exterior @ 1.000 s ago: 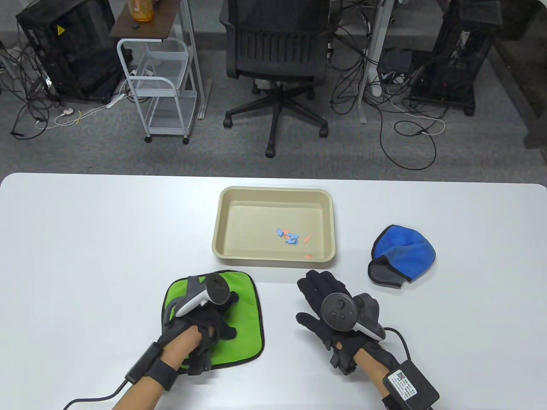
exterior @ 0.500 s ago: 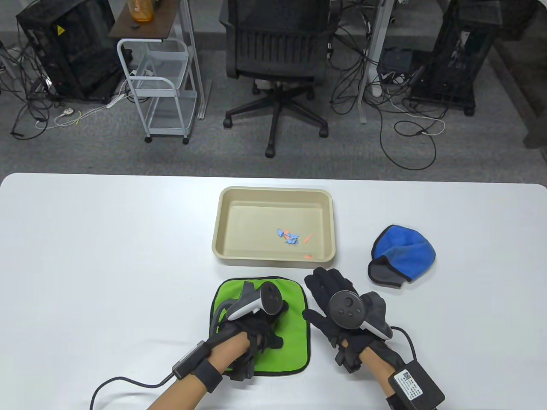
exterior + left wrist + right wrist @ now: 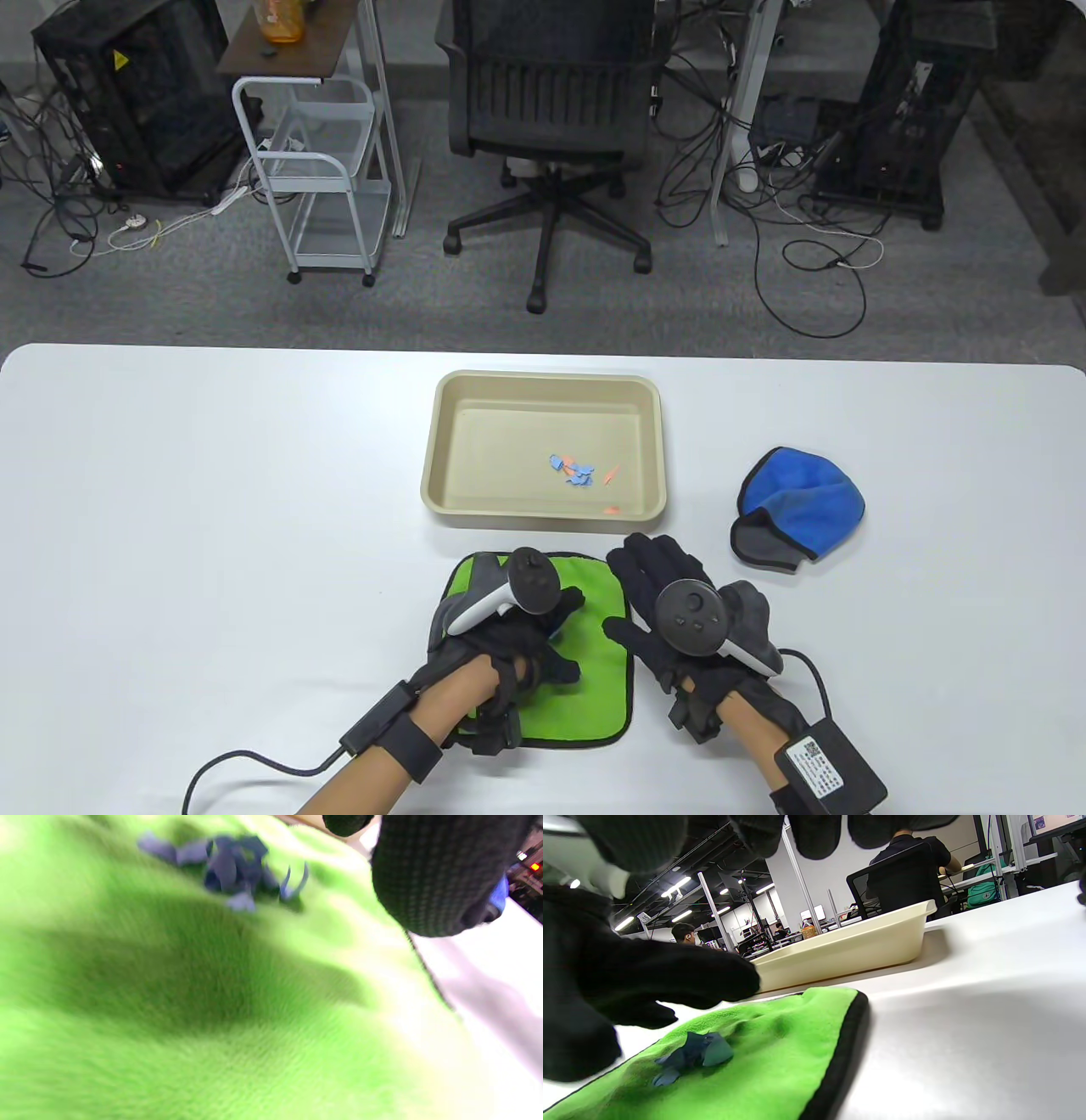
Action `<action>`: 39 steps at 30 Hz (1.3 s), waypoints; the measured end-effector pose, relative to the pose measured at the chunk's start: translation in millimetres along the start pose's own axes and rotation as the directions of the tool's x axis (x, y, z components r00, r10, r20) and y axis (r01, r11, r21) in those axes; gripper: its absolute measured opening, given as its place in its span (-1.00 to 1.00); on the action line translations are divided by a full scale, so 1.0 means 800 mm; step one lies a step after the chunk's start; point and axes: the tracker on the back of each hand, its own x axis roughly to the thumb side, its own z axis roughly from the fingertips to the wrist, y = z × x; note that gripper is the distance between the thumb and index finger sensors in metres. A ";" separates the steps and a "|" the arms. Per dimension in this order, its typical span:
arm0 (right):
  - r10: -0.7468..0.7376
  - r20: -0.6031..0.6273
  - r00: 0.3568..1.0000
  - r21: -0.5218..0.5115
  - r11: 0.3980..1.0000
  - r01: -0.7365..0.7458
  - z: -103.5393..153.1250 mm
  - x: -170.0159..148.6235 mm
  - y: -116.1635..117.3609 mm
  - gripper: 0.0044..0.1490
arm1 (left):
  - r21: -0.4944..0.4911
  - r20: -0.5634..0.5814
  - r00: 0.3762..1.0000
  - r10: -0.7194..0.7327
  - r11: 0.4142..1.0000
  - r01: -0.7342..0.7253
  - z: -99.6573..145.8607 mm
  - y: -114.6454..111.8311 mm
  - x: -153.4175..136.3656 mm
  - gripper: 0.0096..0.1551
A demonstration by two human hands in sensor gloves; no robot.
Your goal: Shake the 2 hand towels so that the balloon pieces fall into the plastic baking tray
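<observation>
A green hand towel [image 3: 594,679] lies flat on the table just in front of the beige tray [image 3: 543,386]. My left hand [image 3: 517,637] rests palm down on its left half, fingers lying over the cloth. A small clump of blue balloon pieces [image 3: 691,1056] sits on the towel near that hand and appears in the left wrist view as blue pieces [image 3: 237,870]. My right hand [image 3: 657,594] lies flat and empty on the table at the towel's right edge. Several blue and orange pieces [image 3: 581,474] lie in the tray. A crumpled blue towel [image 3: 802,492] lies to the tray's right.
An office chair [image 3: 547,127] and a white cart [image 3: 318,170] stand on the floor beyond the table's far edge. Cables run from both wrists off the near edge. The white tabletop [image 3: 212,509] stretches to the left of the tray.
My left hand has slid the green towel to the right along the table, from the left front to just below the tray. My right hand has barely shifted.
</observation>
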 end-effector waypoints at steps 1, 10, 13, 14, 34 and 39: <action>-0.001 0.000 1.000 0.000 1.000 0.001 0.000 0.000 0.000 -0.01 | 0.022 0.006 1.000 0.028 0.999 -0.028 0.010 0.011 -0.005 0.12; -0.006 -0.004 1.000 -0.006 1.000 0.006 0.002 -0.002 -0.003 -0.01 | 0.248 -0.151 0.981 0.123 0.965 -0.083 0.039 0.066 -0.088 0.06; -0.002 -0.007 1.000 0.000 1.000 0.002 0.001 -0.003 -0.001 -0.01 | 0.277 -0.239 0.963 0.129 0.959 -0.059 0.029 0.058 -0.119 0.08; -0.002 -0.008 1.000 0.002 1.000 0.002 0.001 -0.004 0.000 -0.02 | 0.273 -0.257 0.957 0.131 0.960 -0.058 0.025 0.054 -0.125 0.10; 0.018 -0.022 1.000 0.039 0.999 -0.017 -0.001 -0.003 0.006 -0.02 | 0.269 -0.360 0.927 0.108 0.963 -0.007 -0.011 0.034 -0.136 -0.21; 0.029 -0.025 0.999 0.048 0.998 -0.028 -0.001 -0.002 0.010 -0.02 | 0.310 -0.357 0.928 0.106 0.951 0.011 -0.007 0.032 -0.130 -0.43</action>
